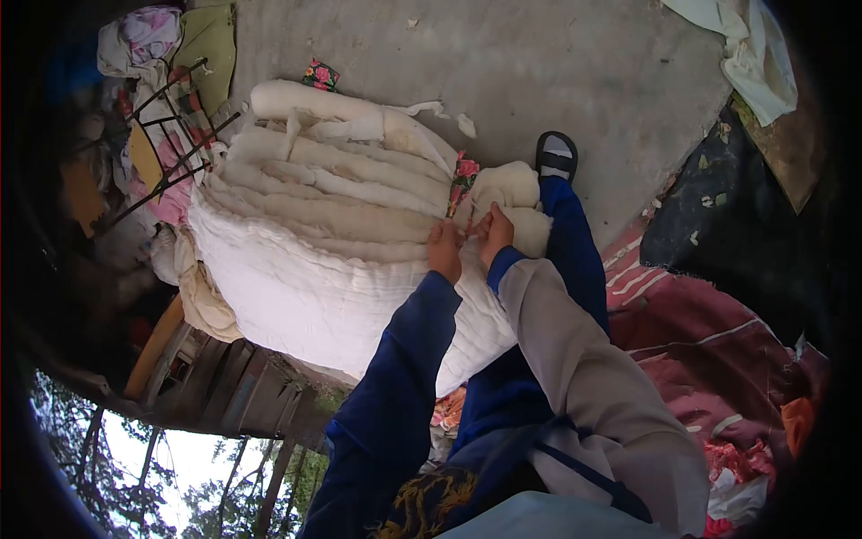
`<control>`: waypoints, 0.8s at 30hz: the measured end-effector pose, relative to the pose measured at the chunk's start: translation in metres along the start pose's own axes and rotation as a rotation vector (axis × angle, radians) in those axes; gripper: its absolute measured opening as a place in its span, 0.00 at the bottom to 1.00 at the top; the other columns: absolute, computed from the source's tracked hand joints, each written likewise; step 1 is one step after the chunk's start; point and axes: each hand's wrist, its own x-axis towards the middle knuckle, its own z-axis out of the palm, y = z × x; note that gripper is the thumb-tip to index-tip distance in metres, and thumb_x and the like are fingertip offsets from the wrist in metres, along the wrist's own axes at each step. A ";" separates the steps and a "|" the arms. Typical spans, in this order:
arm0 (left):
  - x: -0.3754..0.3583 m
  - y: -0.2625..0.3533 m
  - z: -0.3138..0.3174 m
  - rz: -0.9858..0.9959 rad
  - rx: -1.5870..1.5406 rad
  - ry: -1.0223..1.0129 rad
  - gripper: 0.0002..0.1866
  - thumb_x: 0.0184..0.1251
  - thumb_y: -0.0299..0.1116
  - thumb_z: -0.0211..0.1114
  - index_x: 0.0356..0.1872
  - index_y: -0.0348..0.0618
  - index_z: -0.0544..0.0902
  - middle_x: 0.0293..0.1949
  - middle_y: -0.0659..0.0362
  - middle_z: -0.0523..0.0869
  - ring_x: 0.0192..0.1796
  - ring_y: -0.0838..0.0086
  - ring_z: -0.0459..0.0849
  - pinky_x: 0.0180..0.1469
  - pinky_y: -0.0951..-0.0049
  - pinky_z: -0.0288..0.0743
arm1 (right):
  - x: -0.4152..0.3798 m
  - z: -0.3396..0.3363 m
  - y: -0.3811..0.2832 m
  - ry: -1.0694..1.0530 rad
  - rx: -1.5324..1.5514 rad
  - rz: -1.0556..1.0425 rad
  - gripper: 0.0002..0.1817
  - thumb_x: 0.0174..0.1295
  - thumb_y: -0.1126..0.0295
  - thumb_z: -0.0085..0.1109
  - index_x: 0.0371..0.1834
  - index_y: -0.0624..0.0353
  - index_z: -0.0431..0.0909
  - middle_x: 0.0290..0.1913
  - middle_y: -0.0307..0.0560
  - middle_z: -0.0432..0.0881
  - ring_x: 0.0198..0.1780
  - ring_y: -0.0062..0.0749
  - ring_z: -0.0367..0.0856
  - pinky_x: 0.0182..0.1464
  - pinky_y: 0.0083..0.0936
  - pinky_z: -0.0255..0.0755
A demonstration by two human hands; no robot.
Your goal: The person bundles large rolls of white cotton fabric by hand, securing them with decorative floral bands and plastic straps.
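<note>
When handling the floral strip near the right edge of the folded padding, pinch lightly with the closed fingers of the left hand and steady with the right hand, curled just beside, grip unclear, without tugging the soft layers.

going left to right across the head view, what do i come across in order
black metal frame → small floral scrap on the floor → left hand → right hand → black sandal → dark red cloth
</note>
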 end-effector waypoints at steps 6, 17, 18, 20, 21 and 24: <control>-0.016 0.012 0.028 -0.083 0.099 0.098 0.13 0.69 0.28 0.53 0.22 0.43 0.68 0.20 0.64 0.65 0.23 0.77 0.64 0.31 0.73 0.63 | -0.023 0.018 -0.042 0.172 0.008 0.104 0.18 0.69 0.61 0.51 0.19 0.49 0.62 0.15 0.34 0.60 0.17 0.22 0.57 0.20 0.21 0.53; -0.024 0.018 0.022 0.011 0.460 -0.131 0.12 0.71 0.33 0.56 0.26 0.42 0.74 0.22 0.67 0.72 0.27 0.82 0.67 0.32 0.77 0.63 | 0.053 0.010 -0.028 0.140 -1.543 -0.515 0.17 0.61 0.61 0.55 0.37 0.66 0.82 0.33 0.52 0.85 0.33 0.40 0.83 0.38 0.33 0.75; -0.026 0.025 0.025 0.025 0.534 -0.164 0.13 0.72 0.34 0.56 0.26 0.41 0.74 0.22 0.67 0.71 0.27 0.83 0.66 0.32 0.78 0.62 | 0.046 0.024 -0.032 0.261 -1.158 -0.323 0.16 0.61 0.61 0.54 0.37 0.65 0.82 0.34 0.53 0.85 0.35 0.42 0.84 0.40 0.34 0.75; -0.026 0.031 0.021 0.045 0.665 -0.235 0.14 0.73 0.35 0.56 0.26 0.41 0.73 0.22 0.68 0.70 0.28 0.83 0.66 0.31 0.78 0.62 | 0.061 0.043 -0.032 0.451 -0.366 0.040 0.16 0.61 0.60 0.54 0.38 0.63 0.83 0.36 0.56 0.85 0.40 0.44 0.85 0.43 0.36 0.74; -0.024 0.030 0.015 0.051 0.721 -0.272 0.14 0.73 0.35 0.56 0.26 0.41 0.72 0.22 0.68 0.70 0.28 0.83 0.65 0.31 0.78 0.61 | 0.097 0.017 -0.018 0.311 -0.902 -0.204 0.15 0.60 0.62 0.56 0.42 0.63 0.81 0.38 0.57 0.85 0.41 0.46 0.85 0.45 0.38 0.75; -0.013 0.027 -0.020 0.217 0.742 -0.413 0.14 0.73 0.33 0.56 0.26 0.40 0.70 0.22 0.67 0.69 0.27 0.83 0.64 0.30 0.78 0.61 | 0.145 0.013 -0.025 0.341 -1.680 -0.618 0.16 0.57 0.68 0.60 0.48 0.63 0.78 0.43 0.58 0.84 0.46 0.52 0.84 0.49 0.40 0.77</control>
